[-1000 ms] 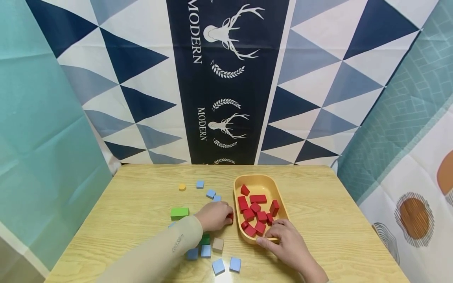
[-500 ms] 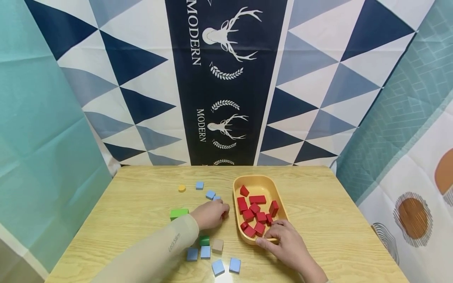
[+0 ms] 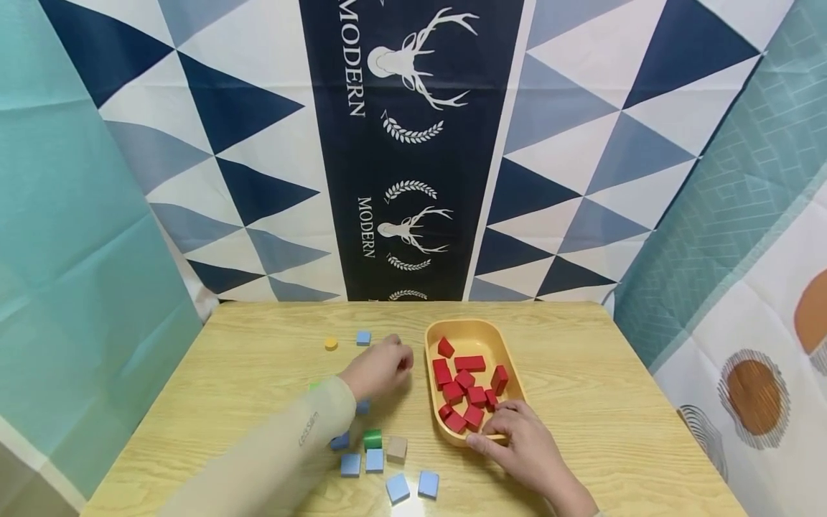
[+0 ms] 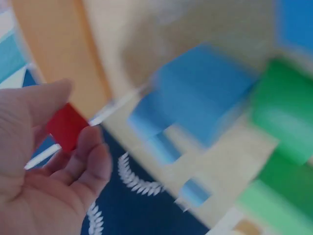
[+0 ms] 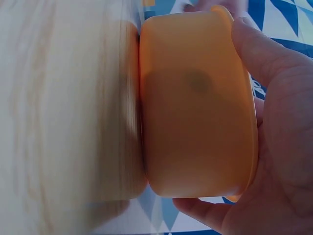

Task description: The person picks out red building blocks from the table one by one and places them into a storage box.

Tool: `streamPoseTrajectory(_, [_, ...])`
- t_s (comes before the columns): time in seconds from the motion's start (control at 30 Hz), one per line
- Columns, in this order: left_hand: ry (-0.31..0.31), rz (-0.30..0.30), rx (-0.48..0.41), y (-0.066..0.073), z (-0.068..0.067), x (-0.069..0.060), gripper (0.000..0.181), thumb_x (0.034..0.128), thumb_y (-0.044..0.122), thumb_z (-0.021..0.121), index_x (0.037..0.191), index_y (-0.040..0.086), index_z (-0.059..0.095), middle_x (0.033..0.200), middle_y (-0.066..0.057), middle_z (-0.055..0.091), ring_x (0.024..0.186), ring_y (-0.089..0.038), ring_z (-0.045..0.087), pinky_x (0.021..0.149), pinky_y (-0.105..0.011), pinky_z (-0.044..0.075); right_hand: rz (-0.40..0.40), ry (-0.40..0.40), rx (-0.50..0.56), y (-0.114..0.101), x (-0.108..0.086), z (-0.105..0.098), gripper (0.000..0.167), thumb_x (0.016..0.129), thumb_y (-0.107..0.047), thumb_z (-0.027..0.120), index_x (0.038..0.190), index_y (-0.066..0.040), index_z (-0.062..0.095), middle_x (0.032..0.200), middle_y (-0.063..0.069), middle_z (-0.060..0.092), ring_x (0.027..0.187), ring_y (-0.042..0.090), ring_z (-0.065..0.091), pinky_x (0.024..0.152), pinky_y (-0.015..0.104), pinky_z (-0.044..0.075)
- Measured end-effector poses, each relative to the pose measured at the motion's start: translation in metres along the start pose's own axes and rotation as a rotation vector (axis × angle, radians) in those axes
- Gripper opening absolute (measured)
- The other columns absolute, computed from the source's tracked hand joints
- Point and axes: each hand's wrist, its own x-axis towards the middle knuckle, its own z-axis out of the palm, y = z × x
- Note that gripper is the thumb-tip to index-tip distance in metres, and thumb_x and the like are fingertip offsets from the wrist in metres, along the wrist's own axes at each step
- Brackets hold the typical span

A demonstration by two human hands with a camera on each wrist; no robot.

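My left hand [image 3: 381, 366] is over the middle of the table, left of a yellow-orange plastic tub [image 3: 474, 330]. In the left wrist view its thumb and fingers pinch a small red block [image 4: 68, 126]; the head view hides that block behind the hand. Several red blocks [image 3: 470, 364] of different shapes lie inside the tub. At the tub's near right corner my right hand [image 3: 526, 445] grips the rim. The right wrist view shows its thumb over the rim and fingers around the outer wall [image 5: 195, 122].
Blue blocks [image 3: 398, 488] are scattered at the near left and a blue block [image 3: 364, 338] lies farther back. A green block [image 3: 372, 439], a tan block [image 3: 397, 449] and a yellow disc [image 3: 331, 344] also lie on the wooden table [image 3: 568, 373]. Patterned cloth hangs behind.
My left hand, with the red block, has moved away from the tub's side, to the left and toward the far edge. It now covers some blue blocks. The right hand stays on the tub.
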Motion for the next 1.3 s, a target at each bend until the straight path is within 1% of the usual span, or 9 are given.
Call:
streamPoseTrajectory(0.1, [0.082,-0.051,-0.094,0.016,-0.015,0.017,0.009,0.1007,0.024,0.075,0.105,0.016,0.073,0.111,-0.005,0.064,0.095,-0.017,0.063,0.09,-0.035,0.06,-0.01,0.019,-0.006,0.002,0.001,-0.003,0.027,0.087,-0.058,0.083,0.074,-0.039,0.069,0.081,-0.029,0.064,0.117,0.016,0.061,0.101,0.049,0.056])
streamPoseTrajectory(0.17, [0.091,-0.073,-0.145,0.027,-0.017,0.03,0.018,0.101,0.028,0.075,0.114,0.016,0.073,0.123,-0.006,0.065,0.107,-0.02,0.065,0.102,-0.04,0.059,-0.018,0.025,-0.009,0.003,0.002,-0.004,0.027,0.088,-0.057,0.083,0.074,-0.039,0.069,0.08,-0.03,0.064,0.116,0.016,0.062,0.101,0.049,0.056])
streamPoseTrajectory(0.37, [-0.005,-0.083,-0.134,0.048,-0.001,0.056,0.045,0.0991,0.033,0.077,0.14,0.016,0.067,0.144,-0.007,0.06,0.122,-0.022,0.064,0.112,-0.037,0.055,-0.011,-0.008,0.011,0.002,0.003,0.003,0.026,0.088,-0.059,0.081,0.075,-0.04,0.07,0.08,-0.032,0.063,0.117,0.014,0.061,0.102,0.048,0.057])
streamPoseTrajectory(0.5, [0.0,-0.109,-0.129,0.043,0.004,0.06,0.064,0.0985,0.036,0.078,0.155,0.017,0.056,0.164,-0.01,0.048,0.145,-0.028,0.056,0.12,-0.043,0.049,-0.022,-0.01,0.02,-0.001,0.003,0.007,0.026,0.089,-0.06,0.081,0.075,-0.04,0.07,0.082,-0.031,0.064,0.116,0.014,0.061,0.099,0.047,0.058])
streamPoseTrajectory(0.63, [0.034,-0.111,-0.13,0.025,-0.01,0.052,0.065,0.1006,0.036,0.075,0.157,0.014,0.053,0.17,-0.013,0.042,0.153,-0.033,0.048,0.124,-0.049,0.044,-0.022,0.009,0.016,-0.002,0.003,0.005,0.026,0.088,-0.058,0.083,0.074,-0.04,0.07,0.085,-0.028,0.065,0.115,0.015,0.061,0.099,0.047,0.058])
streamPoseTrajectory(0.8, [0.098,-0.13,-0.128,-0.026,-0.035,0.016,0.055,0.1038,0.031,0.071,0.151,0.008,0.057,0.167,-0.017,0.045,0.153,-0.039,0.047,0.126,-0.055,0.04,-0.004,0.015,0.008,0.002,0.004,0.002,0.026,0.087,-0.057,0.084,0.074,-0.04,0.068,0.084,-0.029,0.064,0.116,0.014,0.061,0.101,0.047,0.057])
streamPoseTrajectory(1.03, [0.161,-0.315,-0.113,-0.11,-0.061,-0.07,0.049,0.1051,0.027,0.068,0.146,0.001,0.06,0.162,-0.028,0.046,0.149,-0.05,0.046,0.122,-0.066,0.038,0.003,0.038,0.007,0.009,-0.001,-0.003,0.027,0.086,-0.055,0.086,0.073,-0.04,0.068,0.085,-0.027,0.063,0.113,0.014,0.06,0.097,0.046,0.057])
streamPoseTrajectory(1.17, [0.203,-0.372,-0.074,-0.14,-0.064,-0.114,0.048,0.1043,0.026,0.069,0.143,-0.002,0.061,0.157,-0.033,0.048,0.144,-0.054,0.048,0.118,-0.068,0.041,0.014,0.027,-0.007,0.013,-0.002,-0.009,0.022,0.086,-0.054,0.085,0.076,-0.041,0.071,0.087,-0.027,0.065,0.11,0.012,0.06,0.098,0.046,0.056])
streamPoseTrajectory(1.3, [0.227,-0.403,-0.035,-0.157,-0.068,-0.147,0.051,0.1042,0.027,0.069,0.143,-0.004,0.06,0.156,-0.035,0.048,0.142,-0.057,0.047,0.116,-0.071,0.041,-0.009,0.022,-0.01,0.015,-0.002,-0.024,0.016,0.088,-0.051,0.085,0.082,-0.041,0.074,0.091,-0.026,0.069,0.107,0.013,0.064,0.102,0.051,0.054])
